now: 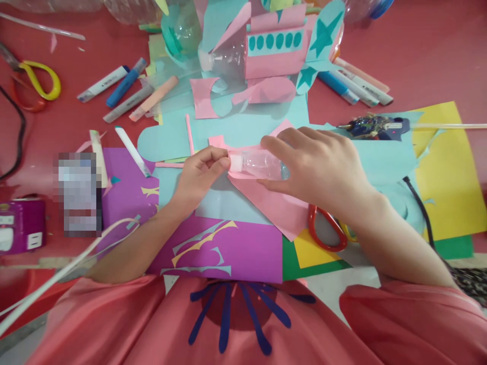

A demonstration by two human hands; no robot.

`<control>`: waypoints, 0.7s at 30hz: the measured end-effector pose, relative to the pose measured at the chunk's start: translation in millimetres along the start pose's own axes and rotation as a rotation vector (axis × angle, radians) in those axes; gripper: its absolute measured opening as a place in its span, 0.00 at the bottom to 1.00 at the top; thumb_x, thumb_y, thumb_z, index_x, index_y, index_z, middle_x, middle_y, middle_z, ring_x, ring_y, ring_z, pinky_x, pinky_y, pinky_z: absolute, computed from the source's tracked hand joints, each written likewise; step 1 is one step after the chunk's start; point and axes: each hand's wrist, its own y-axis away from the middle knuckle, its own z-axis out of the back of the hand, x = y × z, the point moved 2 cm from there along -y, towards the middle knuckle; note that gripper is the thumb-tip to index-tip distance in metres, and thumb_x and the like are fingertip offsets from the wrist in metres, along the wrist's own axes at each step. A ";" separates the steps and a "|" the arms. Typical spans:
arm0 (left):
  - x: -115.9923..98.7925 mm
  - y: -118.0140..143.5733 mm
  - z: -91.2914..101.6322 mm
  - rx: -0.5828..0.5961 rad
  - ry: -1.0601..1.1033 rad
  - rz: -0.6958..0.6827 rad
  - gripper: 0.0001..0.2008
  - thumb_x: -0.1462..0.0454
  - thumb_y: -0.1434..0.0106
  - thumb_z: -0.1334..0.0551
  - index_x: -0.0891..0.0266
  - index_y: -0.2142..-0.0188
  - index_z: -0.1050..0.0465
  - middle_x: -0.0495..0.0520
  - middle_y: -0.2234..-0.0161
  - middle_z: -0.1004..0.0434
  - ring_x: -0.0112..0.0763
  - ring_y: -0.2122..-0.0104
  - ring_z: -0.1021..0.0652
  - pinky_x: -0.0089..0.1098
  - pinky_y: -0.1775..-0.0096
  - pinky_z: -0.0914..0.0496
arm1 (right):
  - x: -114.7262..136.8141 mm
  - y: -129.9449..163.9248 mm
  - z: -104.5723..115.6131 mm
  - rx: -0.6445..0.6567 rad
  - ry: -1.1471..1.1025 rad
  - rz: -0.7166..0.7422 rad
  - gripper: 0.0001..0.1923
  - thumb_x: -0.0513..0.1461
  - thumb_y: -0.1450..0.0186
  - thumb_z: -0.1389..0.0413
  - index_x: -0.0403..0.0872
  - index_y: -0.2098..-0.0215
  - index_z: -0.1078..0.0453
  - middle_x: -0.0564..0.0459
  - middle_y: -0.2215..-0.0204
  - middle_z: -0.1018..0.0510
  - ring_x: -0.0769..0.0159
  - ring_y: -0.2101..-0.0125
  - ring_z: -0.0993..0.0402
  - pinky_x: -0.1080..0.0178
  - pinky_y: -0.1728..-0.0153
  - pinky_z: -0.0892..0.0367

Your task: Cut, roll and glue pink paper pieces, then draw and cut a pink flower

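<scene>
A small clear plastic bottle (262,163) with a white cap (236,162) lies sideways on a sheet of pink paper (272,200). My left hand (203,175) is closed in a pinch at the cap end, thumb against forefinger. My right hand (319,167) curves over the other end of the bottle, forefinger on the far side and thumb on the near side; its palm hides the bottle's base. Beneath them are light blue paper (224,208) and a purple sheet (247,253) with thin cut-off scraps.
A larger bottle wrapped in pink paper (262,66) with blue star fins stands beyond my hands. Markers (125,83) lie left and right of it. A hot glue gun (376,126) is at right, red-handled scissors (327,230) near my right forearm, yellow-handled scissors (41,81) far left.
</scene>
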 end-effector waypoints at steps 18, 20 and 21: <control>4.9 -3.0 3.6 0.047 0.043 0.078 0.07 0.63 0.51 0.37 0.58 0.78 0.36 0.45 0.77 0.39 0.22 0.79 0.40 0.30 0.77 0.46 | 9.6 2.6 -1.6 0.026 -0.001 0.052 0.18 0.41 0.33 0.47 0.49 0.45 0.31 0.43 0.57 0.20 0.53 0.61 0.26 0.58 0.67 0.40; 5.5 -3.0 3.5 0.046 0.047 0.076 0.06 0.64 0.50 0.38 0.58 0.78 0.36 0.45 0.78 0.40 0.23 0.79 0.40 0.31 0.77 0.46 | 10.1 2.8 -1.6 0.030 -0.010 0.048 0.18 0.41 0.33 0.47 0.49 0.45 0.31 0.43 0.57 0.20 0.53 0.61 0.26 0.57 0.67 0.40; 5.5 -2.9 3.3 0.041 0.050 0.077 0.06 0.64 0.50 0.38 0.58 0.78 0.36 0.45 0.78 0.40 0.23 0.79 0.40 0.31 0.77 0.46 | 10.2 2.9 -1.7 0.032 -0.015 0.045 0.18 0.40 0.33 0.47 0.48 0.45 0.31 0.43 0.57 0.20 0.53 0.60 0.26 0.57 0.67 0.39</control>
